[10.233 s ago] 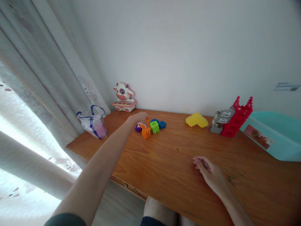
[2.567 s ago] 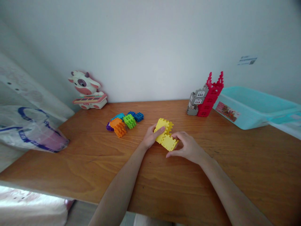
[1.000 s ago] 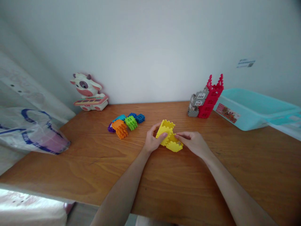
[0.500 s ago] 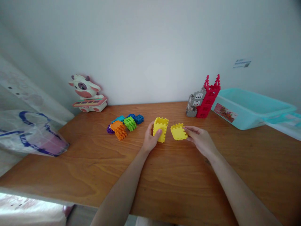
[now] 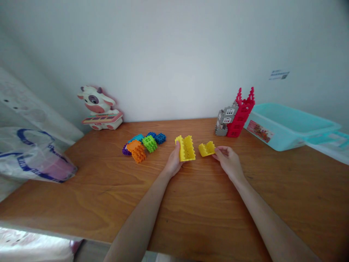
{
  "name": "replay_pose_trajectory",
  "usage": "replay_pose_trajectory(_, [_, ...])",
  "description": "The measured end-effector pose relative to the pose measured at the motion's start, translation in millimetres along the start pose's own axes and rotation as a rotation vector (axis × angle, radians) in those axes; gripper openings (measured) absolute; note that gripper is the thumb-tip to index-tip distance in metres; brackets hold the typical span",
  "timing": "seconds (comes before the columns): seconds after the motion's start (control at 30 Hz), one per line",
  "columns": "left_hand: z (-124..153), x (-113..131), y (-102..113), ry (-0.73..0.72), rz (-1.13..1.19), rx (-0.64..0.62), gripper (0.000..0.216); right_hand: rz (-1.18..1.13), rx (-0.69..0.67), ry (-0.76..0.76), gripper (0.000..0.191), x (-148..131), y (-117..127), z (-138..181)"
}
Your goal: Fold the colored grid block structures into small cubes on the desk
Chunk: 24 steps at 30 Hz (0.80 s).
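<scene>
Left grip [image 5: 173,162] holds larger toothed yellow plastic piece [image 5: 187,150], right grip [image 5: 229,161] the smaller toothed yellow plastic piece [image 5: 207,150]

The two yellow pieces are side by side near the middle of the brown wooden surface [image 5: 193,211], with a narrow gap between them. The left grip clasps the larger one at its left edge, thumb against the near side; most of the other fingers are hidden. Its hollow side faces the camera. The right grip pinches the right edge of the smaller one between thumb and fingers, and its hollow side faces up. Whether either piece touches the wood below, I cannot tell.

To the left of the left grip lies a cluster of bumpy plastic shapes: orange [image 5: 137,150], lime green [image 5: 149,144], dark blue [image 5: 160,138], light blue [image 5: 136,138] and purple [image 5: 125,150]. Farther left, a white toy cow with a pink keyboard [image 5: 100,109] sits by the wall, and a clear plastic bag with blue bands [image 5: 45,160] rests in front of it.

Beyond the right grip, a grey and red plastic castle model [image 5: 235,118] stands leaning, just beside a pale turquoise plastic bin [image 5: 280,139].
</scene>
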<state>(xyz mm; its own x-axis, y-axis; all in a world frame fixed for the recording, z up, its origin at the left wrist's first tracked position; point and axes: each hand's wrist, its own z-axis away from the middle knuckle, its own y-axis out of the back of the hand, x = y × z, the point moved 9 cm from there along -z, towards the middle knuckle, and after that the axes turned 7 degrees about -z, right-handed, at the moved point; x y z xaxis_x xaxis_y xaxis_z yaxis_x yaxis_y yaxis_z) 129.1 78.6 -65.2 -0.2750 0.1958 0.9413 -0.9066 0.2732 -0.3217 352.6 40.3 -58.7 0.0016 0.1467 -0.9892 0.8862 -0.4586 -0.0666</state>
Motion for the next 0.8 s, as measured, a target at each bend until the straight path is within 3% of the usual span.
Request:
replay_pose_trajectory(0.1, [-1,0,-1,-0.043,-0.038,-0.005,0.068,0.262,0.094,0.230,0.034,-36,1,14])
replay_pose_trajectory(0.17, [0,1,-2,-0.080,-0.090,0.011,0.069,0.315,0.064,0.364,0.034,-57,-11,30])
replay_pose_trajectory(0.3, [8,10,-3,-0.198,-0.255,0.073,0.066,0.101,-0.194,0.197,0.046,-46,-47,50])
replay_pose_trajectory(0.37, [15,14,-9,-0.256,-0.322,0.073,0.062,0.098,-0.314,0.105,0.052,-34,-63,58])
replay_pose_trajectory(0.43, [21,17,-18,-0.293,-0.369,0.047,0.057,0.168,-0.371,0.124,0.045,-30,-72,63])
replay_pose_trajectory(0.6, [29,16,-35,-0.324,-0.382,-0.049,0.051,0.340,-0.335,0.342,0.026,-38,-74,64])
replay_pose_trajectory(0.8, [25,14,-19,-0.307,-0.269,0.067,0.062,0.321,-0.210,0.266,0.036,-31,-53,47])
